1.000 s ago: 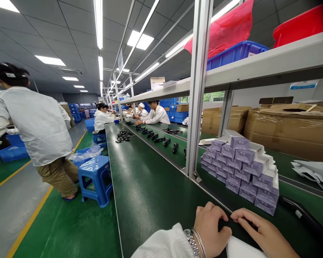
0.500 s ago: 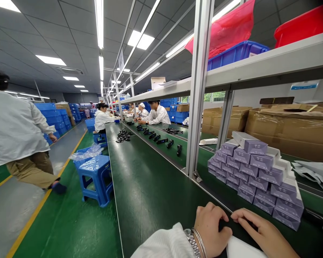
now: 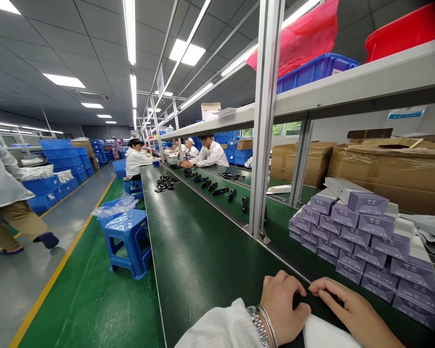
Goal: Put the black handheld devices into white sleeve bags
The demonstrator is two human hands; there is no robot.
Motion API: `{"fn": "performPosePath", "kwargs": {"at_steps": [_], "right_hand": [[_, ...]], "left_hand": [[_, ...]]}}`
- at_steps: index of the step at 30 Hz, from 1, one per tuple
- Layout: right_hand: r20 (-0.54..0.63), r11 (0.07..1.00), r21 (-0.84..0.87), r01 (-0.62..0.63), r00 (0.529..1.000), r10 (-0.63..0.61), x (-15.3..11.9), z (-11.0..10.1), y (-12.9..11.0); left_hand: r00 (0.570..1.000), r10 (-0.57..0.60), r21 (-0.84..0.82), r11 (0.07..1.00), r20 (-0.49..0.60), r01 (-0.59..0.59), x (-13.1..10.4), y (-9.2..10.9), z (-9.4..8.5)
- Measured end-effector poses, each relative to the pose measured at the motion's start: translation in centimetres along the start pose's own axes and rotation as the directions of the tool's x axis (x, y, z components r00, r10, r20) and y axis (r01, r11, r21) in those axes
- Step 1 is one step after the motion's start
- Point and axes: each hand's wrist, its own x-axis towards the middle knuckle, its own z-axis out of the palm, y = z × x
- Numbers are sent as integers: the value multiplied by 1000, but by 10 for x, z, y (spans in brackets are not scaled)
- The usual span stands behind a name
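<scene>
My left hand, with metal bracelets at the wrist, rests by the near edge of the dark green table. Its fingers are curled, the thumb apart from them, and nothing shows in the gap. Close to its right lies my right hand, fingers bent and loosely parted, fingertips near the metal strip, no object in them. A flat white thing lies between and below the hands, partly cut off by the frame; its kind is unclear. Beyond them, a stack of purple-and-white boxes stands on the green belt.
Several black handheld devices sit in a row along the belt. A metal post and shelf rise ahead. Blue stools stand at left. Seated people work farther down, and a person walks in the aisle.
The box stack and the row of devices have shifted toward me and to the right, past the post. The walking person has moved left. My hands stay nearly still.
</scene>
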Motion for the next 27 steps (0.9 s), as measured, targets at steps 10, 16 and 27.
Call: {"fn": "performPosePath", "kwargs": {"at_steps": [10, 16, 27], "right_hand": [[-35, 1000, -8, 21, 999, -21, 2, 0, -4], [-30, 1000, -10, 13, 999, -14, 2, 1, -2], [-25, 999, -29, 12, 1000, -13, 3, 3, 0]], "left_hand": [[1000, -3, 8, 1000, 2, 3, 1, -1, -1], [1000, -3, 9, 1000, 7, 3, 0, 0, -2], [1000, 7, 19, 1000, 9, -7, 0, -1, -3]]}}
